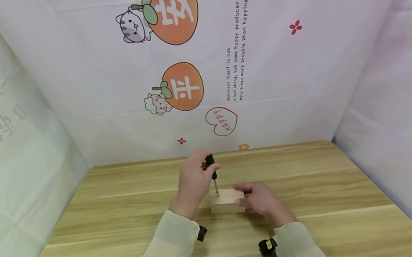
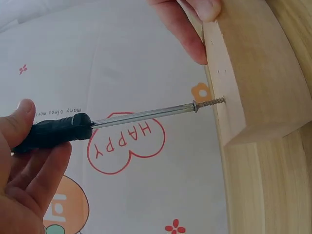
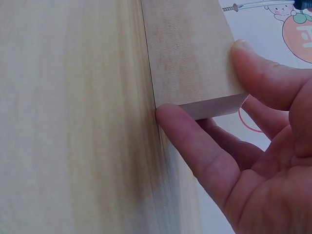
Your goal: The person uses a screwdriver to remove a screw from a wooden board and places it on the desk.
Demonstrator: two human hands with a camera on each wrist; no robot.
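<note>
My left hand point(image 1: 194, 178) grips the black handle of a screwdriver point(image 1: 210, 162), its shaft pointing down. In the left wrist view the screwdriver's tip point(image 2: 189, 107) meets the head of a screw point(image 2: 210, 103). Much of the screw's thread shows above the wooden block point(image 2: 263, 68), and its point stands in the block's upper face near one end. Around the block's other end, my right hand point(image 1: 258, 200) holds it with thumb and fingers. The right wrist view shows the thumb point(image 3: 258, 73) on the block's upper edge and a finger low at its corner. Small holes mark the upper face.
The block rests on a wood-grain table point(image 1: 133, 228). Behind it rises a white printed cloth point(image 1: 269, 70) with orange fruit and lettering, and further cloth walls stand left and right. Each wrist wears a small black camera point(image 1: 267, 246).
</note>
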